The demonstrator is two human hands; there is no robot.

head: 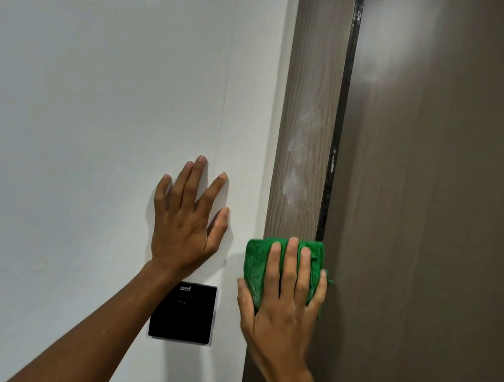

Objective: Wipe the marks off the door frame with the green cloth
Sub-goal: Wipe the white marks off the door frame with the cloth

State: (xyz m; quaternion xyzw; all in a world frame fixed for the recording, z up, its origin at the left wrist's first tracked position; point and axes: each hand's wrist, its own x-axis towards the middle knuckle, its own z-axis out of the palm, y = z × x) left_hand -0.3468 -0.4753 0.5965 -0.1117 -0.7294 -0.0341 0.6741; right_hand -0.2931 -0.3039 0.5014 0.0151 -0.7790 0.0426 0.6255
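A flat white painted wall carried a small square glossy black panel low down, and a brown wood-grain door stood beside it.

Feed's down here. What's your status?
Left hand flat on wall. Right hand presses green cloth on door frame. Marks above. Path clear.

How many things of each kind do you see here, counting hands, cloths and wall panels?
Hands: 2, left hand flat on the wall, right hand pressing the cloth
Green cloth: 1
Black wall panel: 1
Total: 4
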